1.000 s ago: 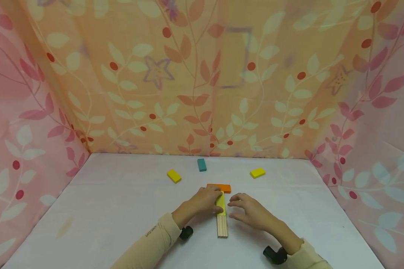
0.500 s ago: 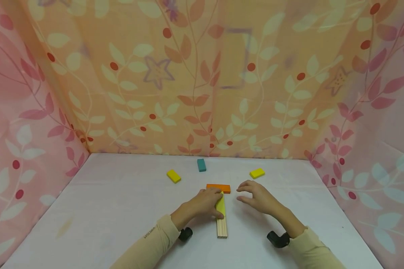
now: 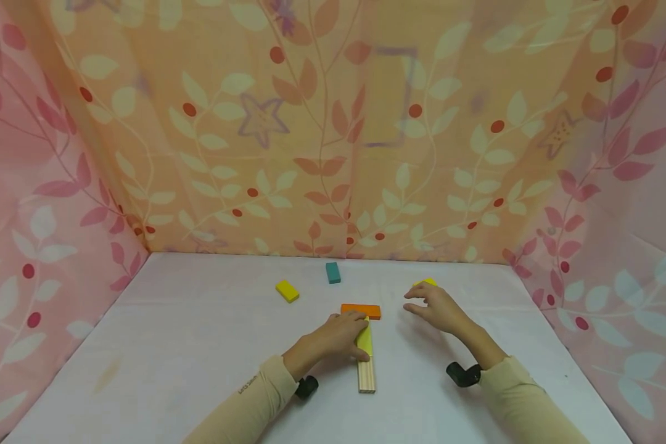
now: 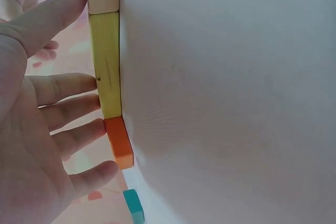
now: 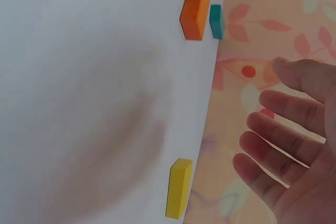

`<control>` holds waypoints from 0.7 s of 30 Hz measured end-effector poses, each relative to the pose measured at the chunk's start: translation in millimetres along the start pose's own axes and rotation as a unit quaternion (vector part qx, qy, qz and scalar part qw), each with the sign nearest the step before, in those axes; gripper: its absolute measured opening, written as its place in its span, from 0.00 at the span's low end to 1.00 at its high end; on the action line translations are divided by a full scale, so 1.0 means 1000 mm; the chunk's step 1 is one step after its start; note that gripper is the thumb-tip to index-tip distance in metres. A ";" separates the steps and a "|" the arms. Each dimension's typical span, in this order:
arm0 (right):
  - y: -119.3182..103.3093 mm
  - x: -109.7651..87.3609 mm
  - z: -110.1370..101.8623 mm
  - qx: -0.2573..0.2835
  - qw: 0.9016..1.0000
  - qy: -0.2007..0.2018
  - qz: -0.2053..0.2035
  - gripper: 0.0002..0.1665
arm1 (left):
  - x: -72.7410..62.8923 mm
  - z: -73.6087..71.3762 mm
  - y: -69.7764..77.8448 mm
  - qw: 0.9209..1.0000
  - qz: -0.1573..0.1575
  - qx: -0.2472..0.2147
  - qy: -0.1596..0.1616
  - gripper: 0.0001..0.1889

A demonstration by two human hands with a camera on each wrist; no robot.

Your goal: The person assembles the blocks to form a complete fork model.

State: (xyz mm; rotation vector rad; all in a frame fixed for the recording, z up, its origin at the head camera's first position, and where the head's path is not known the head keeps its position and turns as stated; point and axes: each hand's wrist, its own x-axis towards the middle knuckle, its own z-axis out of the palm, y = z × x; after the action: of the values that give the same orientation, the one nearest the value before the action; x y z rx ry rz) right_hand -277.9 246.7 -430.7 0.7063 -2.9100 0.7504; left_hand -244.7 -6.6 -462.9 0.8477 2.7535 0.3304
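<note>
A plain wooden block (image 3: 366, 377), a yellow block (image 3: 364, 340) and an orange block (image 3: 361, 309) lie end to end on the white table; the orange one sits crosswise at the far end. My left hand (image 3: 335, 336) rests on this row. In the left wrist view its spread, nearly straight fingers touch the tops of the yellow block (image 4: 106, 66) and the orange block (image 4: 120, 142), the thumb near the joint with the plain one. My right hand (image 3: 439, 311) hovers with fingers extended, holding nothing. It partly covers a second yellow block (image 3: 430, 282), seen whole in the right wrist view (image 5: 179, 188).
A teal block (image 3: 333, 272) lies behind the row near the back edge. Another yellow block (image 3: 287, 291) is at back left. Patterned cloth (image 3: 322, 154) walls the table at the back and both sides. Each wrist carries a black camera (image 3: 464, 374).
My right hand has moved away from the row, forward and to the right, to the yellow block at back right. My left hand has stayed on the row.
</note>
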 end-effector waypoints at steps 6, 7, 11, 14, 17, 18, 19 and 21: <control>0.009 0.006 -0.003 -0.007 1.000 0.015 0.014 0.15 | 0.000 -0.001 0.001 1.000 -0.008 0.001 -0.001 0.39; 0.009 0.007 -0.003 -0.011 1.000 0.016 0.018 0.15 | 0.000 -0.001 0.001 1.000 -0.012 -0.003 -0.001 0.39; 0.012 0.008 -0.005 -0.041 0.999 0.025 0.025 0.17 | 0.001 0.000 0.001 1.000 -0.014 -0.008 0.002 0.39; 0.015 0.009 -0.004 -0.057 0.997 0.035 0.026 0.17 | 0.001 0.001 0.001 1.000 -0.010 -0.007 0.007 0.39; 0.019 0.012 -0.003 -0.064 0.997 0.041 0.022 0.17 | 0.000 0.000 0.002 1.000 -0.004 0.000 0.011 0.39; 0.020 0.013 -0.002 -0.066 0.997 0.041 0.022 0.16 | 0.000 -0.001 0.002 1.000 -0.004 0.000 0.012 0.39; 0.021 0.014 -0.002 -0.067 0.997 0.042 0.023 0.16 | 0.000 -0.001 0.002 1.000 -0.004 0.000 0.012 0.39; 0.024 0.017 -0.002 -0.070 0.996 0.041 0.025 0.15 | -0.001 -0.001 0.002 1.000 -0.004 -0.001 0.013 0.39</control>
State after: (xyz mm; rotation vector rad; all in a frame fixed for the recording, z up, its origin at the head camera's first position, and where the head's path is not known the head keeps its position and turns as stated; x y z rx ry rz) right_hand -303.9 259.0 -436.7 0.5773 -2.8800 0.5580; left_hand -243.3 -5.8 -460.8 0.8374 2.7791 0.3435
